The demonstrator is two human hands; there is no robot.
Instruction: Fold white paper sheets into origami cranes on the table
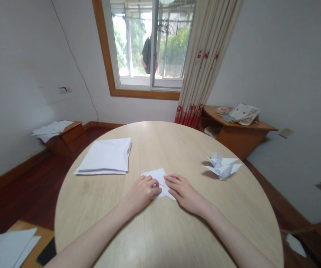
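Observation:
A small folded sheet of white paper [158, 173] lies on the round wooden table [138, 238], close in front of me. My left hand [143, 190] rests over its left side, with fingers curled and thumb and fingertips closed on a fold. On the right edge of the paper lies my right hand [185, 190], its fingers stretched out and pressing flat. Both hands cover parts of the paper, so some of its creases are hidden.
A stack of white paper [104, 155] sits at the table's left. Folded paper cranes [223, 169] stand at the right. Beyond the table are a corner shelf [241, 136] with a cloth bag [244, 113], and a low cabinet [69, 137] bearing papers.

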